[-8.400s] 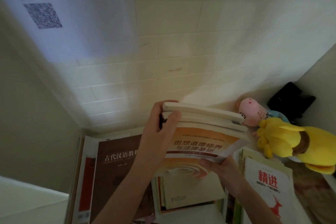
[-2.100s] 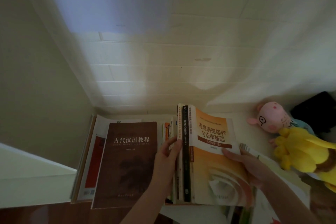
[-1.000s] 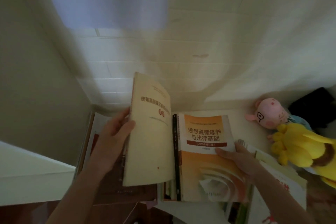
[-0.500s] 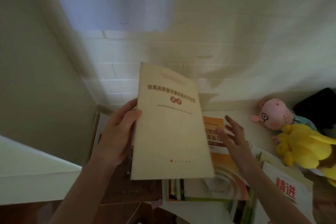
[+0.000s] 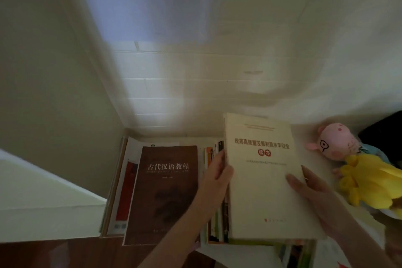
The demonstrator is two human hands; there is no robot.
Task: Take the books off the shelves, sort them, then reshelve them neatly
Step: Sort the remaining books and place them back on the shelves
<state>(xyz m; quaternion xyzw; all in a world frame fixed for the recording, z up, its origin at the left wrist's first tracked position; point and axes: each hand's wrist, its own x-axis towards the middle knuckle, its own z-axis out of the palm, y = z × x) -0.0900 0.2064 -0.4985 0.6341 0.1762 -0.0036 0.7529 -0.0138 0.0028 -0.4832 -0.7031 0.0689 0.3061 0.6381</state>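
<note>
Cream book point(image 5: 261, 185) — long axis near-to-far — gripped at left edge by left hand point(image 5: 215, 175), at right edge by right hand point(image 5: 311, 189).

The left hand point(image 5: 215, 178) is gripping the left edge of a cream book point(image 5: 265, 191), while the right hand point(image 5: 309, 189) is holding its right edge, thumb lying on the cover. The book is resting over other books point(image 5: 210, 154). A brown book point(image 5: 165, 191) is lying just left of them; a pink plush point(image 5: 335, 141) and a yellow plush point(image 5: 369, 183) are sitting to the right.
</note>
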